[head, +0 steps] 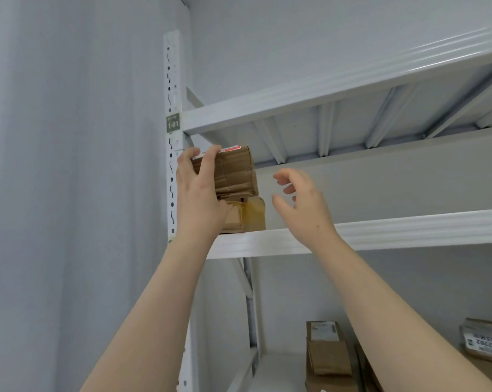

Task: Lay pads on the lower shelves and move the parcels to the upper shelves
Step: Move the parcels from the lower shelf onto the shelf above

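While the left grip (196, 193) clasps a taped brown parcel (230, 172) by its near end, atop a second parcel (252, 213) at the upper shelf (380, 230)'s left end, the right grip (304, 205) hovers beside it, spread and empty. Risk, as judged: released off-centre on that narrower base, the top parcel could tip off the shelf front.

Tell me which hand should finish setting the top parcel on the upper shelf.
Left, probably. The left hand grips the top parcel directly above the lower parcel on the upper shelf. The right hand hovers open beside it, touching nothing.
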